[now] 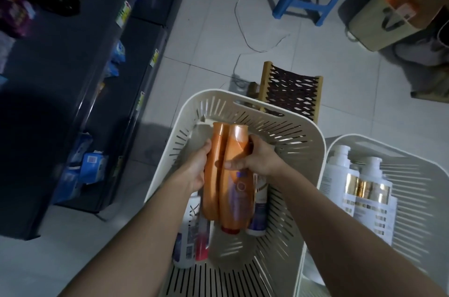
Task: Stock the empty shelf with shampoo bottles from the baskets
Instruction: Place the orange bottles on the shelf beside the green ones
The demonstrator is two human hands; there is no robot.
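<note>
Left hand [194,169], right hand [258,163]: each grip curled round the paired orange shampoo bottles [226,175], held side by side over the near basket [291,131] | white bottles [188,231] beneath | second basket [418,194] at 3 o'clock, holding white-and-gold bottles [364,189] | shelf [73,65] at 9 o'clock | woven stool [289,92] at 12 o'clock

The two orange shampoo bottles [233,199] are showing smooth, glossy plastic; the slotted cream basket [218,105] is looking matt plastic. Gold foil bands [364,188] are gleaming on the white bottles [371,172]; floor tiles [206,36] are shining faintly.
</note>
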